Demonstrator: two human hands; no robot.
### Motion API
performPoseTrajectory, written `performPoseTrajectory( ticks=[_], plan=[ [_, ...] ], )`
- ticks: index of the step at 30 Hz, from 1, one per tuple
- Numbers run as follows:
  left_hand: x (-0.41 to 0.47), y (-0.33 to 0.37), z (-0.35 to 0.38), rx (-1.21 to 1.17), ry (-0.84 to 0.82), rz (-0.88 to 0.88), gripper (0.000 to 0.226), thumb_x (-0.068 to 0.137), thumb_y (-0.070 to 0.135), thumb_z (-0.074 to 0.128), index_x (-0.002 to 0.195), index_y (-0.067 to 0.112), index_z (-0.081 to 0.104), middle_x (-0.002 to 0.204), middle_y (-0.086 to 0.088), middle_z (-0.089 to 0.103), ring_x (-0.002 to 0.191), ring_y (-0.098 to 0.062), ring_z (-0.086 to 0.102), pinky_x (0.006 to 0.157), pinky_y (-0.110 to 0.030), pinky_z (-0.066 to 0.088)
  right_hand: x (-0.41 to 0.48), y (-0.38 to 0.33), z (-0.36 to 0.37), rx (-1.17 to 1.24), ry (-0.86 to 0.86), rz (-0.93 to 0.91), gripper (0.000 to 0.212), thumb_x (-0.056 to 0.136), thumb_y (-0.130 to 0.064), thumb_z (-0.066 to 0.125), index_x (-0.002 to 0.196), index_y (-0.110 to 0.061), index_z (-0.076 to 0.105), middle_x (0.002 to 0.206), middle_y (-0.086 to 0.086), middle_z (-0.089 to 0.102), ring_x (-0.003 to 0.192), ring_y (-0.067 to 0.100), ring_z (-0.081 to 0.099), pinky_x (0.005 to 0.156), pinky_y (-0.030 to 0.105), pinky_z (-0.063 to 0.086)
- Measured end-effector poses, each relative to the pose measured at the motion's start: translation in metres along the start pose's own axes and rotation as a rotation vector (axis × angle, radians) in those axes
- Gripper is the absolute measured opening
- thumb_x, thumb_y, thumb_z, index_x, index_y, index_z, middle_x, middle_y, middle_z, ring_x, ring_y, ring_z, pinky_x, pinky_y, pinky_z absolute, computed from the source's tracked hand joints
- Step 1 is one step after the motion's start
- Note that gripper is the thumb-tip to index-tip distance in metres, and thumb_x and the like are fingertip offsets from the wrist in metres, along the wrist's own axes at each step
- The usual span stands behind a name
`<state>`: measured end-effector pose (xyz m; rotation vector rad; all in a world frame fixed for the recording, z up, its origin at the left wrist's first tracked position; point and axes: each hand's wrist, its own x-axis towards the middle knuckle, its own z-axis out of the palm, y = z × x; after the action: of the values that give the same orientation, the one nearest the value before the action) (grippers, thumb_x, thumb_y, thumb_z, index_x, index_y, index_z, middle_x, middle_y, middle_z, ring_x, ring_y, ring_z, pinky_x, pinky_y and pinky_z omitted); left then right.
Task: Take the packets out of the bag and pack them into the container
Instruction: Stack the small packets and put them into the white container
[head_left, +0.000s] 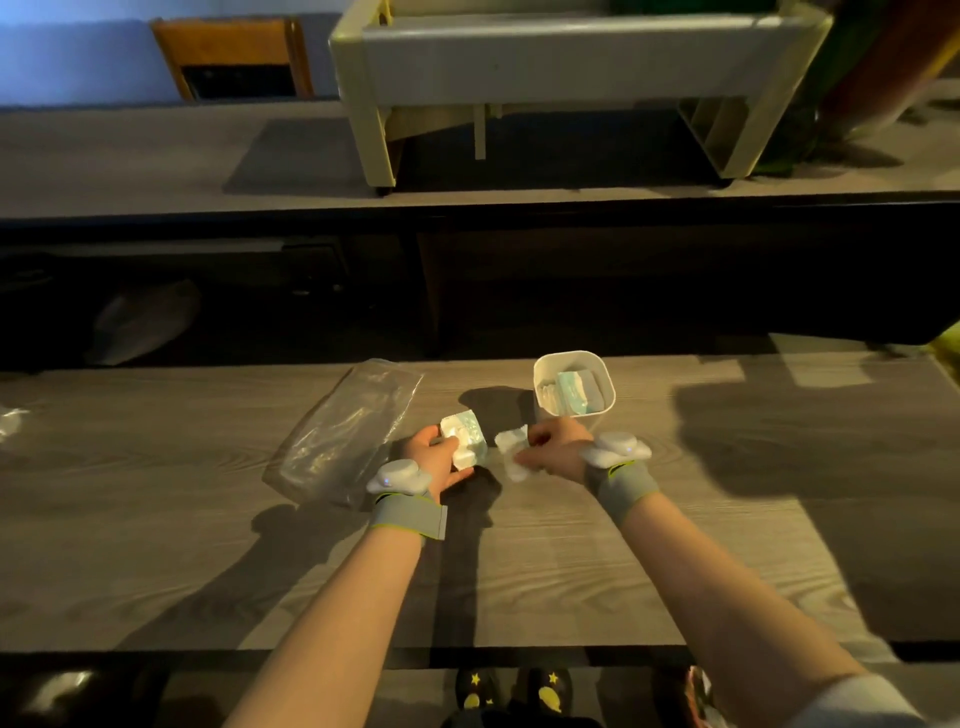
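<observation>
The right hand (553, 448) is pinching one white packet (511, 451) just short of the white container (549, 370), which is standing straight ahead of this hand and farther from the left hand (435, 460), which is gripping a small stack of packets (466, 441) beside the clear bag (343, 426).

One bag (343, 431) at ten o'clock; one container (566, 362) at one o'clock. Two are held: left packet (465, 439), right packet (511, 452). Those inside the container cannot be counted.
</observation>
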<state>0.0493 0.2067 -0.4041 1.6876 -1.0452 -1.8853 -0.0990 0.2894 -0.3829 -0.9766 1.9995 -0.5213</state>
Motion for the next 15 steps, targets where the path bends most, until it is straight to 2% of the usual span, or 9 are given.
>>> performPoseTrajectory(
  ticks=[3, 5, 7, 8, 10, 12, 13, 15],
  plan=[
    [-0.003, 0.012, 0.009, 0.115, 0.014, 0.096, 0.015, 0.091, 0.004, 0.049, 0.094, 0.01, 0.063, 0.088, -0.013, 0.061, 0.092, -0.029, 0.055, 0.089, -0.049, 0.053, 0.002, -0.025, -0.018, 0.136, 0.071, -0.054, 0.036, 0.08, -0.013, 0.068, 0.05, -0.019, 0.049, 0.051, 0.001, 0.045, 0.048, 0.012, 0.042, 0.044, 0.016, 0.037],
    [-0.006, 0.022, 0.017, 0.116, -0.03, 0.138, 0.018, 0.09, 0.003, 0.047, 0.089, 0.012, 0.062, 0.08, -0.011, 0.059, 0.088, -0.029, 0.057, 0.082, -0.048, 0.057, 0.003, -0.035, -0.025, 0.126, 0.071, -0.053, 0.031, 0.079, -0.019, 0.072, 0.055, -0.021, 0.052, 0.054, -0.002, 0.048, 0.053, 0.012, 0.047, 0.047, 0.016, 0.04],
    [-0.019, 0.034, 0.026, 0.098, -0.083, 0.167, 0.021, 0.091, 0.001, 0.044, 0.093, 0.015, 0.06, 0.083, -0.009, 0.061, 0.081, -0.028, 0.059, 0.064, -0.035, 0.058, 0.004, -0.036, -0.029, 0.024, 0.082, -0.048, 0.027, 0.077, -0.027, 0.073, 0.058, -0.022, 0.055, 0.061, -0.003, 0.051, 0.066, 0.016, 0.052, 0.061, 0.024, 0.044],
    [-0.021, 0.036, 0.029, 0.082, -0.098, 0.165, 0.023, 0.09, 0.001, 0.042, 0.096, 0.015, 0.06, 0.088, -0.011, 0.062, 0.082, -0.028, 0.059, 0.063, -0.033, 0.056, 0.004, -0.037, -0.028, -0.017, 0.092, -0.046, 0.023, 0.076, -0.029, 0.073, 0.06, -0.02, 0.058, 0.064, -0.002, 0.053, 0.07, 0.017, 0.053, 0.065, 0.026, 0.044],
    [-0.026, 0.041, 0.038, 0.081, -0.12, 0.165, 0.022, 0.09, 0.002, 0.041, 0.093, 0.013, 0.059, 0.095, -0.014, 0.061, 0.088, -0.029, 0.058, 0.071, -0.037, 0.054, 0.004, -0.037, -0.031, -0.057, 0.153, -0.056, 0.023, 0.076, -0.032, 0.072, 0.063, -0.019, 0.058, 0.067, 0.0, 0.053, 0.071, 0.017, 0.051, 0.061, 0.025, 0.042],
    [-0.024, 0.042, 0.049, 0.111, -0.138, 0.179, 0.021, 0.088, 0.008, 0.045, 0.1, 0.012, 0.062, 0.102, -0.012, 0.063, 0.096, -0.028, 0.06, 0.086, -0.046, 0.054, 0.004, -0.033, -0.035, -0.053, 0.226, -0.063, 0.029, 0.075, -0.036, 0.072, 0.059, -0.023, 0.051, 0.065, -0.002, 0.052, 0.07, 0.017, 0.051, 0.058, 0.024, 0.041],
    [-0.022, 0.043, 0.057, 0.153, -0.149, 0.197, 0.029, 0.083, 0.015, 0.049, 0.109, 0.013, 0.062, 0.11, -0.011, 0.064, 0.103, -0.029, 0.061, 0.095, -0.049, 0.051, 0.004, -0.031, -0.039, -0.039, 0.243, -0.05, 0.03, 0.074, -0.039, 0.072, 0.06, -0.025, 0.05, 0.068, -0.002, 0.055, 0.071, 0.017, 0.054, 0.061, 0.026, 0.044],
    [-0.009, 0.04, 0.067, 0.241, -0.178, 0.211, 0.045, 0.076, 0.025, 0.05, 0.119, 0.013, 0.058, 0.12, -0.011, 0.063, 0.11, -0.03, 0.059, 0.102, -0.048, 0.046, 0.005, -0.027, -0.044, -0.018, 0.278, -0.042, 0.028, 0.074, -0.041, 0.072, 0.067, -0.024, 0.052, 0.076, -0.001, 0.059, 0.076, 0.019, 0.059, 0.069, 0.031, 0.05]
  ],
)
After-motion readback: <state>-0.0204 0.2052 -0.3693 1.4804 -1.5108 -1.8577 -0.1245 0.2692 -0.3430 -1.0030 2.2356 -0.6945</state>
